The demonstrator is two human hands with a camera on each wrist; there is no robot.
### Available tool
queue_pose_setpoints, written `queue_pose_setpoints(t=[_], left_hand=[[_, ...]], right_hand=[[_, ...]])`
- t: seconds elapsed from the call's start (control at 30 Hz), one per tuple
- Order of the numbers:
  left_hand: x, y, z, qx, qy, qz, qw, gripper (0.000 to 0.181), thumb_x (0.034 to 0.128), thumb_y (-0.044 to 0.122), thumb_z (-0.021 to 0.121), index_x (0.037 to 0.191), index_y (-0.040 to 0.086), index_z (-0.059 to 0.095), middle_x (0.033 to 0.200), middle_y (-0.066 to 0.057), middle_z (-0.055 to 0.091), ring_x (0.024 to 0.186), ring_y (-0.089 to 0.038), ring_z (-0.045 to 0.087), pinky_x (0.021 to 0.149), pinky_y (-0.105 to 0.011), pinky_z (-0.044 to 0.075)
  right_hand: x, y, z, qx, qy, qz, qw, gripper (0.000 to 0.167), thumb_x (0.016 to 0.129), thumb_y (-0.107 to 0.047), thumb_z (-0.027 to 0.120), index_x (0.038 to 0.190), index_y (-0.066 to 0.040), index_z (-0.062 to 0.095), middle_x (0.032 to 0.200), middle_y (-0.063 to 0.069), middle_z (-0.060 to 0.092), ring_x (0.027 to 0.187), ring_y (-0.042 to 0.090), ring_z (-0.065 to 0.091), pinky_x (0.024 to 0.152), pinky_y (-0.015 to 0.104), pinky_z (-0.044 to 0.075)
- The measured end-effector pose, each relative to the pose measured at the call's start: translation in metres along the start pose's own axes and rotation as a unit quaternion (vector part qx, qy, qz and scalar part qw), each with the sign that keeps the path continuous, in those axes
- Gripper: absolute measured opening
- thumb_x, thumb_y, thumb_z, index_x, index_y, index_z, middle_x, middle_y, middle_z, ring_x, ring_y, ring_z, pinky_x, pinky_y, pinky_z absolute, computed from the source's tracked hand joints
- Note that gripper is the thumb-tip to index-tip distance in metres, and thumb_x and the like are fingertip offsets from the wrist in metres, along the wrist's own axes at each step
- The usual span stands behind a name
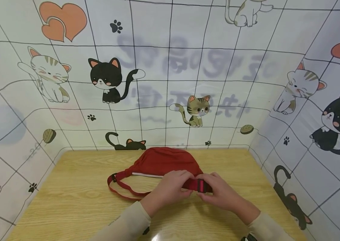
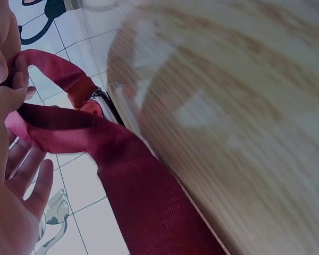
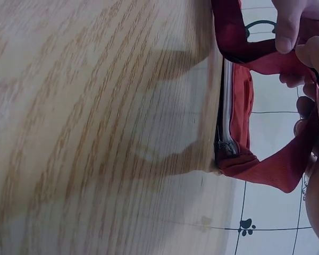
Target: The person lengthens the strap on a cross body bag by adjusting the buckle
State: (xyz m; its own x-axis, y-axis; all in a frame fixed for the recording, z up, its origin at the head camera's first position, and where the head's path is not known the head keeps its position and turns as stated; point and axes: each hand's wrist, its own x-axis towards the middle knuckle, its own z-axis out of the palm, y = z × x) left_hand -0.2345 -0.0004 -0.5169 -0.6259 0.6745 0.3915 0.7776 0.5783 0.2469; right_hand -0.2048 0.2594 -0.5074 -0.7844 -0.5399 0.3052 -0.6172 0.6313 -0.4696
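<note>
Head view: red waist bag (image 1: pixel 168 160) lying at the far middle of the wooden table (image 1: pixel 79 190), near the white wall covering (image 1: pixel 152 20). Pale zipper (image 1: pixel 147 175) along the bag's near edge, partly hidden on the right behind the left hand (image 1: pixel 173 185). Red strap (image 1: pixel 123 193) looped out from the bag's left end, past a small black slider (image 1: pixel 114 177), then back right toward the left wrist.

At the near right of the bag, both hands close together. Left hand with thumb and fingers curled, pinching the strap just left of a black buckle (image 1: pixel 201 185); right hand (image 1: pixel 221 194) likewise curled, pinching strap and buckle at the right side. Impossible to tell whether fastened.

Left wrist view: strap broad in the foreground, passing between left thumb and looser fingers. Right wrist view: zip pull (image 3: pixel 227 147) at one end of the bag, strap folded from there up to the right hand.

Around both wrists, pale sleeves (image 1: pixel 128 219). Behind the table, grid lines, cartoon cats (image 1: pixel 106 77) and orange hearts (image 1: pixel 63 21) on the covering.
</note>
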Motion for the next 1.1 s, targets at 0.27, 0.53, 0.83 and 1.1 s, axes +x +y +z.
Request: queue_pose_setpoints(t=[0.27,0.53,0.83,1.1], left_hand=[[-0.004,-0.003,-0.001,-0.034,0.007,-0.024,0.9991,0.043,0.0945,0.037,0.091,0.130,0.025,0.070,0.120,0.012,0.071,0.100,-0.003,0.064,0.089,-0.024,0.056],[-0.004,-0.004,-0.002,-0.018,0.030,-0.012,0.9993,0.041,0.0923,0.036,0.093,0.126,0.023,0.072,0.115,0.009,0.067,0.098,-0.006,0.060,0.089,-0.025,0.055],[-0.011,-0.012,-0.004,-0.244,-0.007,-0.085,0.9660,0.041,0.0959,0.031,0.090,0.128,0.027,0.066,0.117,0.014,0.062,0.107,-0.005,0.060,0.096,-0.029,0.054],[-0.013,-0.018,-0.008,-0.327,-0.011,-0.098,0.9398,0.037,0.0975,0.021,0.089,0.128,0.031,0.072,0.110,0.017,0.071,0.100,-0.006,0.065,0.093,-0.032,0.056]], right_hand=[[0.002,-0.004,-0.001,-0.011,0.054,-0.030,0.9980,0.056,0.086,-0.021,0.098,0.134,-0.019,0.069,0.123,-0.014,0.071,0.107,0.018,0.061,0.087,0.037,0.059],[0.002,-0.003,0.000,-0.004,0.082,-0.064,0.9946,0.059,0.082,-0.011,0.099,0.133,-0.012,0.069,0.120,-0.008,0.072,0.103,0.027,0.064,0.080,0.041,0.061],[0.003,0.000,0.001,-0.010,0.083,-0.079,0.9934,0.059,0.081,-0.010,0.099,0.132,-0.014,0.069,0.118,-0.009,0.071,0.105,0.016,0.060,0.081,0.035,0.059],[0.004,-0.001,-0.001,-0.001,0.070,-0.066,0.9953,0.060,0.082,-0.013,0.100,0.134,-0.014,0.069,0.119,-0.009,0.070,0.106,0.013,0.058,0.079,0.029,0.060]])
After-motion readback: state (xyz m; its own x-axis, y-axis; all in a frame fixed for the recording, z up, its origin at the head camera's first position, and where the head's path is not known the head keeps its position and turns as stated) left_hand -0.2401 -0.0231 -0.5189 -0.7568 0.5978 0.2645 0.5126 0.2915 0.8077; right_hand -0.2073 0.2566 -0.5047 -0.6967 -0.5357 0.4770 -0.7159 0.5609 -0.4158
